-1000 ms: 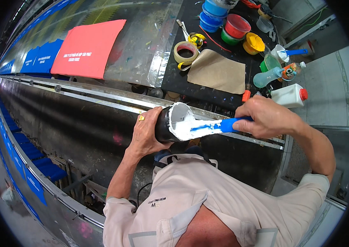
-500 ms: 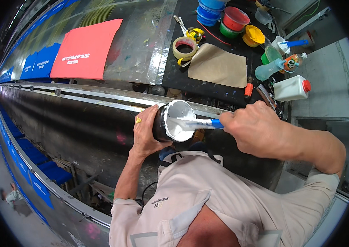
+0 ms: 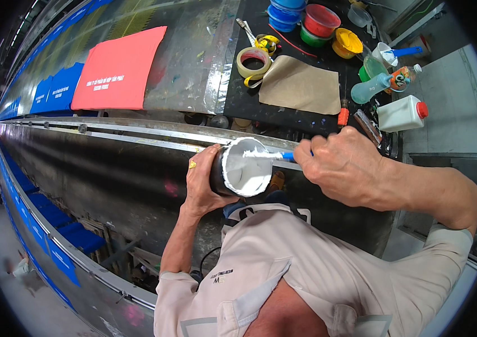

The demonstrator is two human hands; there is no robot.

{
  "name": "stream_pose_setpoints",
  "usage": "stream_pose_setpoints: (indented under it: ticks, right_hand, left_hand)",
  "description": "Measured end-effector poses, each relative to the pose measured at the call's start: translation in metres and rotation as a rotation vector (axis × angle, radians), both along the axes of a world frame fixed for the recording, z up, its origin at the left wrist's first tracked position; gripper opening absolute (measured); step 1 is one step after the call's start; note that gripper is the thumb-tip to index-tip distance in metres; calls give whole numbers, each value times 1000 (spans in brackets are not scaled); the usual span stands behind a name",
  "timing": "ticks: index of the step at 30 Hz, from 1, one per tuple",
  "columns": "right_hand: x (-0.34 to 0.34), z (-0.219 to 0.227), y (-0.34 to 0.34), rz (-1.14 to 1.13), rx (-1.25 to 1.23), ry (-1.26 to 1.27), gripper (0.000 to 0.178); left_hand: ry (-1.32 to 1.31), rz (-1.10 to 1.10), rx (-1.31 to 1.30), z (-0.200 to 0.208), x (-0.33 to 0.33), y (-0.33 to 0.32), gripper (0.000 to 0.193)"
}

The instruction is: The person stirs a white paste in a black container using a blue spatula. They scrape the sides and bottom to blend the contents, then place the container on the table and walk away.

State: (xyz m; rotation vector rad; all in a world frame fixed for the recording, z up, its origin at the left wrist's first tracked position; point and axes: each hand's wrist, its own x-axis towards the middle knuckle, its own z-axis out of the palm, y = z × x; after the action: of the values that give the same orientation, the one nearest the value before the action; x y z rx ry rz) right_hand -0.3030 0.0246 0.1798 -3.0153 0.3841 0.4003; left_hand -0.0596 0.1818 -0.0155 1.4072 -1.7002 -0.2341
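My left hand (image 3: 200, 182) wraps round the side of a black tub (image 3: 218, 171), which is tilted so that its open mouth faces right. White paste (image 3: 252, 178) coats the inside and the rim. In my right hand (image 3: 339, 168) is a blue-handled spatula (image 3: 287, 155), its fingers closed round the handle. The spatula's white-smeared end reaches over the tub's right rim into the upper part of the mouth. How deep the paste is, I cannot tell.
Beyond my hands runs a long table with a metal rail (image 3: 154, 135), a pink printed cloth (image 3: 117, 70) and blue cloths (image 3: 58, 87). On the black top stand brown paper (image 3: 300, 87), tape (image 3: 253, 63), paint tubs (image 3: 321, 23), bottles (image 3: 370, 89) and a white jug (image 3: 401, 116).
The spatula's end has moved from the middle of the tub's mouth to its upper part. My right hand has shifted slightly, and the tub stays in my left hand.
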Motion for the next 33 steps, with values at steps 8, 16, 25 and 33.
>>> stream_pose_setpoints:
  ticks: [8, 16, 25, 33]
  right_hand:
    - [9, 34, -35, -290, 258, 93, 23]
    - [39, 45, -45, -440, 218, 261, 17]
    - [63, 35, -11, 274, 64, -244, 12]
    - [13, 24, -43, 573, -534, -400, 20]
  left_hand:
    - [-23, 102, -28, -11, -2, 1, 116]
    - [-104, 189, -208, -9, -22, -14, 117]
    - [58, 31, 13, 1, -18, -6, 117]
    - [295, -121, 278, 7, 5, -5, 121]
